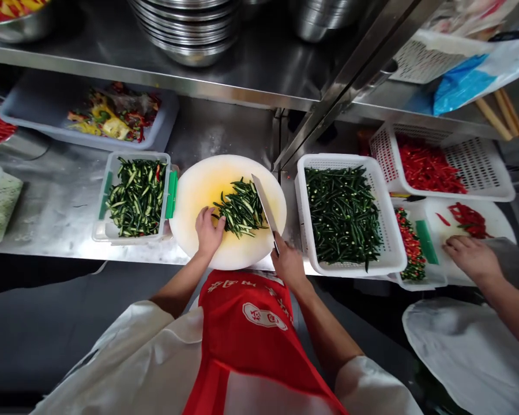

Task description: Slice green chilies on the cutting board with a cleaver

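My right hand [289,265] is wrapped round the handle of a kitchen knife [263,203], whose blade stands along the right side of a pile of sliced green chili peppers [243,208]. The pile lies on a round white cutting board [194,178] with a yellow stain. At the pile's left edge is my left hand [210,231], fingers slightly bent and apart, with the tips by the nearest slices. I see no piece held in it. Left of the board, a clear plastic box [98,233] holds more sliced green peppers. To its right, a white basket [391,248] is full of whole green chilies.
A co-worker's hand [473,256] rests by red pepper pieces on another board [504,225]. Nearby are a box of chopped red and green chilies [410,248] and a basket of red chilies [484,193]. A steel shelf [259,95] with stacked bowls [190,34] overhangs the counter. A grey tub [30,118] holds scraps.
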A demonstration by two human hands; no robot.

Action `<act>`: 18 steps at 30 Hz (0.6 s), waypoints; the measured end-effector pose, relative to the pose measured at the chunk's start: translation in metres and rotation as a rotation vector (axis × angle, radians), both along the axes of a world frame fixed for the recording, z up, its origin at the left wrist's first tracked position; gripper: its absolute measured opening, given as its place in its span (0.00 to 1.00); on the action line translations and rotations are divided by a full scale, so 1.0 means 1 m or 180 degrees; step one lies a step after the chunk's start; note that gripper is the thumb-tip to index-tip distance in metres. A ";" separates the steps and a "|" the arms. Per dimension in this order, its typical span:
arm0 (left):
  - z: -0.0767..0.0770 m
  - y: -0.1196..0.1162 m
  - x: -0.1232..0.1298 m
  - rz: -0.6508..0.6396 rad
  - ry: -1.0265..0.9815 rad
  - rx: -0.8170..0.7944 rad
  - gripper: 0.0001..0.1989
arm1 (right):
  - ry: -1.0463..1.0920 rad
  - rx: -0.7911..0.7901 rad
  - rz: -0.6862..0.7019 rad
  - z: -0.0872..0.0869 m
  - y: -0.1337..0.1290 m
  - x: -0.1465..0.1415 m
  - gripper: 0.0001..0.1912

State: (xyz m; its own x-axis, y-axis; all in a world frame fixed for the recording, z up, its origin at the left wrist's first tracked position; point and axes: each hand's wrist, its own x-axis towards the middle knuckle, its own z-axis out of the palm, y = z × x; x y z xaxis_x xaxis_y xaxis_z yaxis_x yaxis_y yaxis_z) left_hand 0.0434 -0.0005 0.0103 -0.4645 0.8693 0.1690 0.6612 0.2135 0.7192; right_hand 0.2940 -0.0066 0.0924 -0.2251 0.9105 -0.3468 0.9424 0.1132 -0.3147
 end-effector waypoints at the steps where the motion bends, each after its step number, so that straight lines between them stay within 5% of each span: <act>1: -0.001 -0.001 0.008 0.0024 -0.0028 -0.0027 0.23 | 0.0244 -0.0032 0.0084 0.001 -0.002 -0.001 0.30; 4: -0.004 -0.002 0.026 0.0088 -0.0116 -0.0066 0.29 | 0.1197 -0.0342 0.0019 0.001 -0.007 0.005 0.27; 9: -0.006 -0.002 0.038 0.0349 -0.0263 -0.0045 0.33 | 0.2686 -0.1500 -0.1291 -0.020 -0.021 0.037 0.08; 11: -0.007 0.000 0.041 0.0387 -0.0223 -0.0051 0.35 | 0.3130 -0.1692 -0.1670 -0.035 -0.031 0.051 0.08; 18: -0.011 0.014 0.055 0.0145 0.0215 -0.0101 0.39 | 0.3675 -0.2496 -0.1573 -0.077 -0.040 0.046 0.16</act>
